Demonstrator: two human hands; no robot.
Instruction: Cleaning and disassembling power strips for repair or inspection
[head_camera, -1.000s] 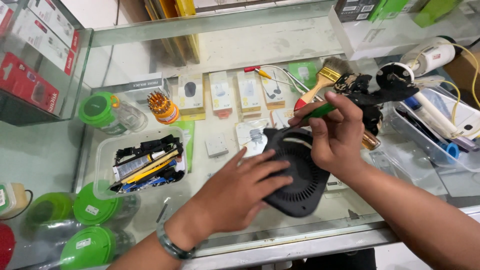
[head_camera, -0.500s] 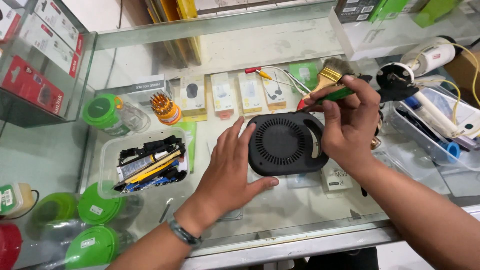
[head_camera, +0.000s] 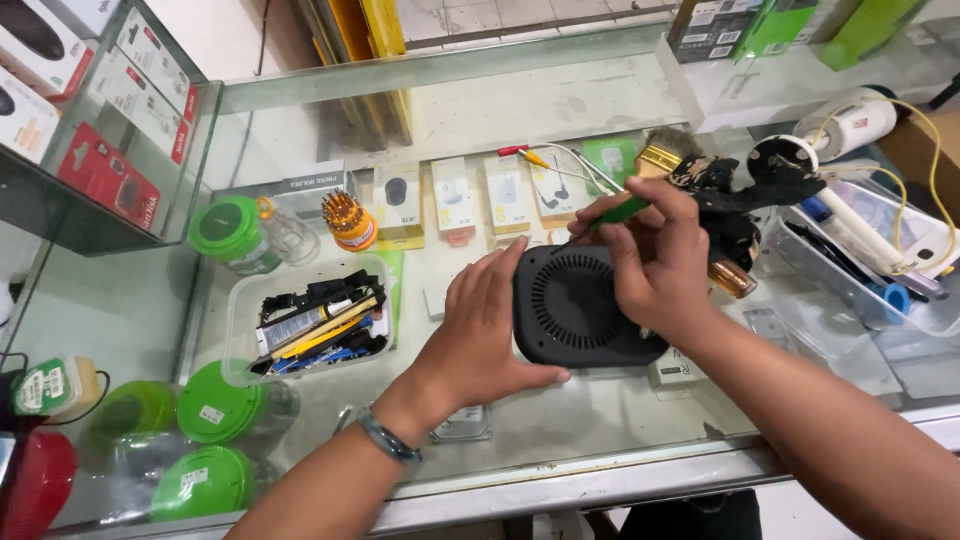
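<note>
A black round-cornered device with a circular vent grille lies flat on the glass counter. My left hand rests spread along its left edge and front, holding it down. My right hand is over its upper right part, closed around a green-handled tool whose tip points toward the device's rear edge. A green bracelet sits on my left wrist.
A clear tray of tools lies to the left, green-lidded jars around it. A paintbrush and a black clamp stand are behind my right hand. A clear bin of cables sits right. Small boxes show under the glass.
The device was tilted up on its edge a second ago and now lies flat on the counter. My left hand has moved onto its left side, my right hand above it.
</note>
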